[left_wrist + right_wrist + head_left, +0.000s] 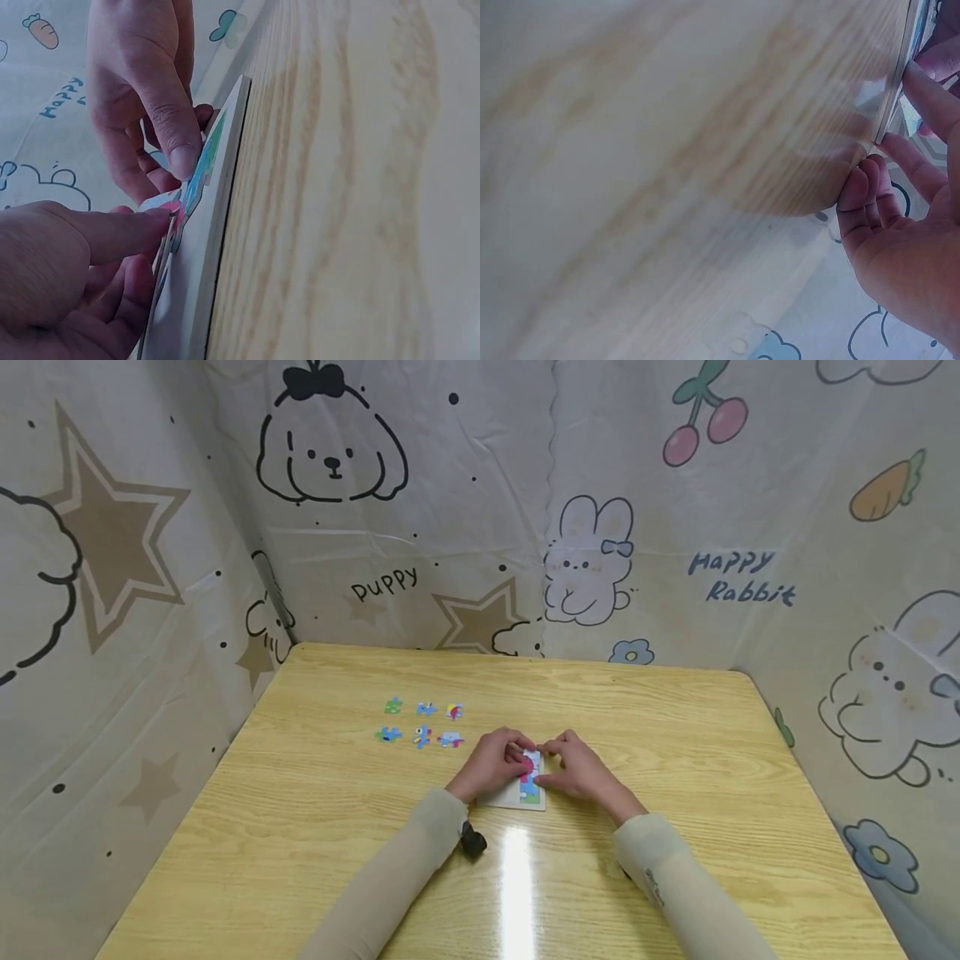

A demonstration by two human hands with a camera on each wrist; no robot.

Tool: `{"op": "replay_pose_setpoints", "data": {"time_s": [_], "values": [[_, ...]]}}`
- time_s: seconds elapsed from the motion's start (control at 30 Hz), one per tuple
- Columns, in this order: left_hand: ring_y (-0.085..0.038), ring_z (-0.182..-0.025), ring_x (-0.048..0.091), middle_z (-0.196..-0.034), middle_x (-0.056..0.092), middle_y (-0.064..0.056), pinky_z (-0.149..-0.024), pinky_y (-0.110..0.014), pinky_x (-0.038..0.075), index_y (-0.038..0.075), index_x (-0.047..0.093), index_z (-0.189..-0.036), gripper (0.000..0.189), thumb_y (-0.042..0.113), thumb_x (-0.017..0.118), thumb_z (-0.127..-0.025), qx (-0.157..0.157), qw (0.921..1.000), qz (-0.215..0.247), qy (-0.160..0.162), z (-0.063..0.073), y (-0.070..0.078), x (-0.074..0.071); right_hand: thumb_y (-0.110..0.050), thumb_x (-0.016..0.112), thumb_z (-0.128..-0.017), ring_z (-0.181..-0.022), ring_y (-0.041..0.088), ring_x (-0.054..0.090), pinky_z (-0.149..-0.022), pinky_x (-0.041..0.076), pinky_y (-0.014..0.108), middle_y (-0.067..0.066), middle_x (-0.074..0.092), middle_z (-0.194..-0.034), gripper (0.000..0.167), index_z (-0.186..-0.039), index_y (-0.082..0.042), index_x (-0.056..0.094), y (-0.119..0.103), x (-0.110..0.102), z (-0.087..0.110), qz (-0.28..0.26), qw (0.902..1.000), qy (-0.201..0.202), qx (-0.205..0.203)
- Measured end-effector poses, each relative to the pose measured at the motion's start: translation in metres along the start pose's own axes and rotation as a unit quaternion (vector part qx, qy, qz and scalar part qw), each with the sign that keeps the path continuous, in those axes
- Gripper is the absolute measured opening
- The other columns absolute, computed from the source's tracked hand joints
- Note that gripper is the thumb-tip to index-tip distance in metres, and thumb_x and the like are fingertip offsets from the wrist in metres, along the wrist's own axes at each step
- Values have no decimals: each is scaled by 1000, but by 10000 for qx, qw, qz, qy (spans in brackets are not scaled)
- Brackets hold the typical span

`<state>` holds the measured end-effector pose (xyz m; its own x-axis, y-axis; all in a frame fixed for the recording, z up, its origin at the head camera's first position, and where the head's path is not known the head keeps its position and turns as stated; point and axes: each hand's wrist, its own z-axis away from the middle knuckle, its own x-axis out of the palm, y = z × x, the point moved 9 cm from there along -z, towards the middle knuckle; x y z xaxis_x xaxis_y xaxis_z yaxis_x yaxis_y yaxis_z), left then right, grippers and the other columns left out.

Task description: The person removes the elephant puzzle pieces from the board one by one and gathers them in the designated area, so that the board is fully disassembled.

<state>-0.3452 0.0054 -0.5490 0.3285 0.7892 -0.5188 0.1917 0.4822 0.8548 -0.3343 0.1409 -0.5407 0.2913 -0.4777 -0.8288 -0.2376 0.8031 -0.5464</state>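
A small white puzzle board [498, 796] lies on the table, with joined blue, green and pink pieces [530, 789] along its right side. My left hand [492, 766] is over the board's upper part, thumb and fingertips pinching a pink puzzle piece [175, 208] at the top of that strip. On the board's right edge, my right hand [581, 768] holds the frame, its thumb beside the strip and its index finger at the top corner. The left wrist view shows the right thumb [182, 157] close to the blue piece. My fingers hide part of the pinched piece.
Several loose puzzle pieces [423, 737] lie in two rows on the wooden table [322, 827], left of and beyond the board. A printed curtain [480, 527] surrounds the table's back and sides. A black wrist device [472, 841] sits at the left cuff.
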Motion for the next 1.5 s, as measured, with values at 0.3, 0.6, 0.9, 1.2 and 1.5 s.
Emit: {"op": "replay_pose_setpoints", "data": {"time_s": [0.3, 0.6, 0.9, 1.2, 1.5], "values": [[-9, -93, 71, -119, 73, -4, -84, -26, 59, 10, 75, -119, 26, 7, 78, -92, 165, 9994, 301, -23, 1, 1, -2, -30, 82, -91, -92, 21, 50, -83, 46, 36, 11, 53, -122, 59, -142, -9, 63, -1, -1, 1, 28, 10000, 3, -5], [-13, -99, 72, -122, 73, -4, -87, -26, 59, 11, 76, -120, 27, 13, 79, -93, 188, 9995, 261, -25, 5, 0, -6, -31, 83, -90, -91, 20, 50, -82, 45, 35, 11, 54, -124, 60, -142, -9, 63, 1, -1, 1, 46, 10000, 18, 53], [-14, -102, 73, -123, 74, -3, -90, -28, 58, 11, 74, -124, 31, 15, 78, -94, 342, 9988, 329, -114, 15, -1, -21, -30, 82, -90, -95, 22, 52, -86, 47, 38, 11, 53, -126, 60, -143, -9, 62, 4, -3, 2, -2, 9999, 6, 135], [-15, -101, 73, -119, 75, -4, -89, -29, 59, 9, 73, -126, 33, 16, 78, -94, 301, 9991, 290, -45, 33, -17, -45, -30, 82, -91, -95, 22, 51, -86, 47, 37, 11, 54, -126, 60, -143, -9, 62, 4, -1, 0, -12, 9999, -41, 124], [-18, -102, 73, -120, 74, -5, -88, -29, 59, 8, 74, -124, 31, 13, 77, -94, 162, 9995, 246, 97, 52, -26, -66, -29, 82, -91, -95, 21, 51, -87, 48, 38, 11, 54, -126, 61, -143, -8, 61, 2, 2, 1, 12, 10000, -35, 8]]}}
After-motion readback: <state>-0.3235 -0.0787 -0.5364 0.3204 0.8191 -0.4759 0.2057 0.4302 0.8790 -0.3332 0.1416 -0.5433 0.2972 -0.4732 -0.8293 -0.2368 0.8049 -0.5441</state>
